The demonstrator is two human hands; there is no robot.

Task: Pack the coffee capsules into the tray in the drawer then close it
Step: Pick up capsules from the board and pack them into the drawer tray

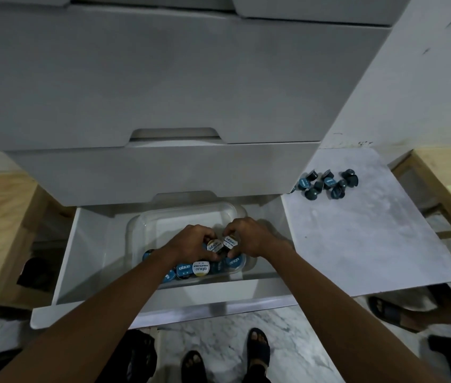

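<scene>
Left hand point(191, 241): fingers curled, pinching a gold-lidded capsule point(214, 246) over the tray point(141, 225).
Right hand point(249, 239): curled, gripping a white-lidded capsule point(230, 242).

Above drawer point(67, 261): open from the front — the closed drawer front point(163, 172) overhangs its back.
Tray point(180, 217): far half bare; near half packed with capsules point(191, 268).
Side board point(370, 233): near part bare — loose capsules point(326, 183) cluster at the far edge.
</scene>
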